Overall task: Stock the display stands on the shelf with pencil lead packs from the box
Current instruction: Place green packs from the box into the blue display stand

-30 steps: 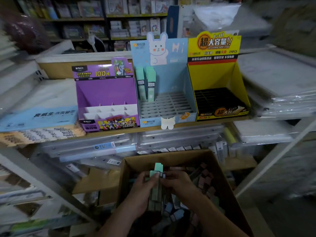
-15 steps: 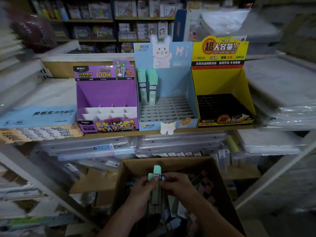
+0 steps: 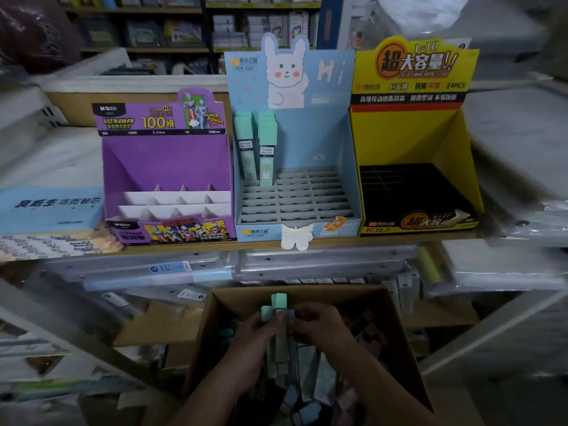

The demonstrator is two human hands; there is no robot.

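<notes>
A stationery shop: printed display stands (image 3: 292,142) line a wooden shelf (image 3: 338,241) (packaged stock crowds racks (image 3: 190,29) behind).

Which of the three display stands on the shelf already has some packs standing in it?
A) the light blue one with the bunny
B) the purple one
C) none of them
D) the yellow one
A: mint-green packs stand upright in the back-left slots of the blue bunny stand, while the purple stand and the yellow stand show only bare dividers.
</notes>
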